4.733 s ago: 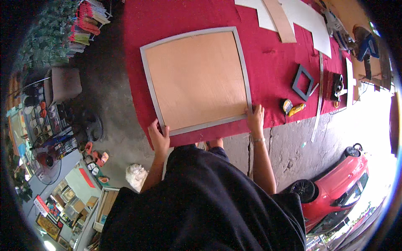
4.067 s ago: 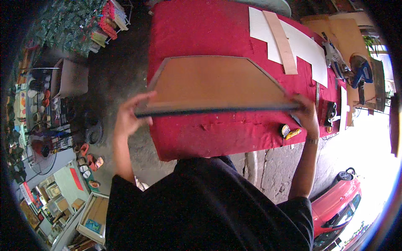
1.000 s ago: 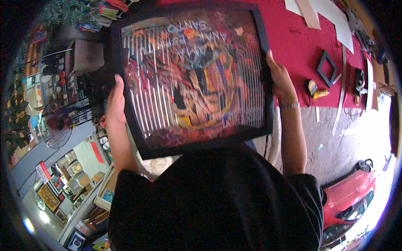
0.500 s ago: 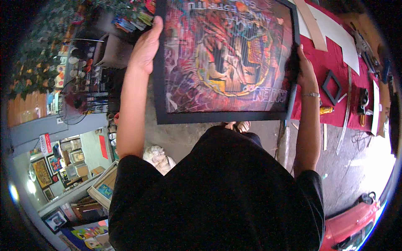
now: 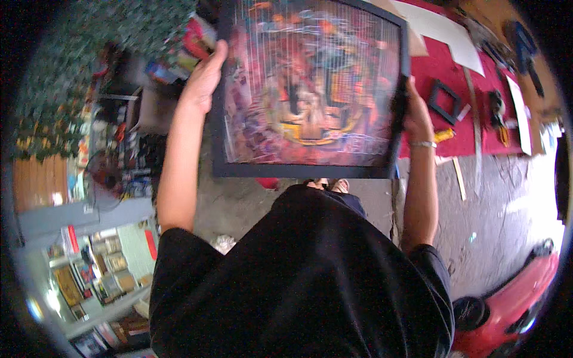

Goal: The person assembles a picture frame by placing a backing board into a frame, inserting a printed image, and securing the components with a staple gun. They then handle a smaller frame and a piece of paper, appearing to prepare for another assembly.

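Observation:
Between my two hands I hold up a large framed picture [image 5: 304,101] with a wide black frame and a colourful, busy image, blurred by motion. Along its left edge my left hand [image 5: 206,80] is closed, the thumb side showing and the other fingertips hidden behind the frame. On the right edge my right hand [image 5: 418,113] grips the frame; a thin bracelet circles that wrist. The picture's top runs out of view.
To the right stands a red-covered table [image 5: 444,59] with a small black frame [image 5: 445,101], a yellow-handled tool [image 5: 443,135] and white boards. A red car [image 5: 516,298] is at lower right. Framed pictures show behind a window [image 5: 107,262] at left. White fur [image 5: 225,243] shows by my left elbow.
The view has shifted, and the framed picture with both hands sits slightly further left. The white furry animal is now mostly hidden behind my sleeve. Both hands keep their grip.

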A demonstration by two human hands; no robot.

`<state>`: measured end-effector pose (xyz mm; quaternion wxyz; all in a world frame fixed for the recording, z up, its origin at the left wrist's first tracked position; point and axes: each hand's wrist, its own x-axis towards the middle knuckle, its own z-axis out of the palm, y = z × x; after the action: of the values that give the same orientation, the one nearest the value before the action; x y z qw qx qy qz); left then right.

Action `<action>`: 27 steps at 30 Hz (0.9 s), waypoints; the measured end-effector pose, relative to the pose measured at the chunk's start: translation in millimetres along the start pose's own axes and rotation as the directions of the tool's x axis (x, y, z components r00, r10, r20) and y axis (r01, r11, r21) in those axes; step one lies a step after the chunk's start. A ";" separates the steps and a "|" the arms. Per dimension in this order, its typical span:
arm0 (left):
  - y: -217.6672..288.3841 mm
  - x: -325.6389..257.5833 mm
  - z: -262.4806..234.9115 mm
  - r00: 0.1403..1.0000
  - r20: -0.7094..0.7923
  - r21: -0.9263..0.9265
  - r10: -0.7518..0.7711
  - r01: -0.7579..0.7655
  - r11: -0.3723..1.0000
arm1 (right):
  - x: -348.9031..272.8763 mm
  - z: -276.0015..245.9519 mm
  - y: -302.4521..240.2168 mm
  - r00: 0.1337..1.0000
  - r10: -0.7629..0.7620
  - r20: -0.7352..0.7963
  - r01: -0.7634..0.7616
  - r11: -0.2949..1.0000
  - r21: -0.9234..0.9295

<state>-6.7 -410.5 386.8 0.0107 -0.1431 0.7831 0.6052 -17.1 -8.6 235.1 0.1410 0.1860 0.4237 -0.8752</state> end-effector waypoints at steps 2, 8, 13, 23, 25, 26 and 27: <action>-9.6 6.1 -3.6 0.987 0.128 -0.100 -0.096 0.109 0.989 | 0.0 -17.4 1.3 0.991 0.067 0.119 -0.086 0.984 0.158; -75.2 22.6 -20.4 0.949 0.112 -0.154 -0.293 0.308 0.939 | -36.7 -26.9 15.3 0.986 0.031 0.165 -0.061 0.981 0.184; -47.0 -21.8 16.2 0.973 -0.052 -0.096 -0.223 0.217 0.971 | -45.1 -41.9 24.2 0.995 0.066 0.075 -0.077 0.984 0.160; 10.3 -107.3 30.7 0.971 -0.233 0.000 0.053 -0.054 0.999 | -36.5 -44.5 46.0 0.998 -0.032 0.062 0.017 0.973 0.231; 15.9 -118.4 32.0 0.961 -0.249 0.036 0.119 -0.113 0.993 | -34.9 -40.8 47.2 0.998 0.005 0.068 -0.021 0.971 0.237; 18.0 -122.7 31.9 0.958 -0.252 0.043 0.135 -0.128 0.991 | -34.3 -39.3 47.8 0.997 0.023 0.070 -0.039 0.970 0.241; 18.7 -123.2 34.9 0.958 -0.243 0.043 0.153 -0.147 0.988 | -33.6 -40.1 47.3 0.998 -0.012 0.055 -0.003 0.964 0.265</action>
<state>101.5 -347.1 418.5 -0.1305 -0.1571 0.7942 0.5722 40.3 -2.2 194.5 0.1247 0.1778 0.2990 -0.9292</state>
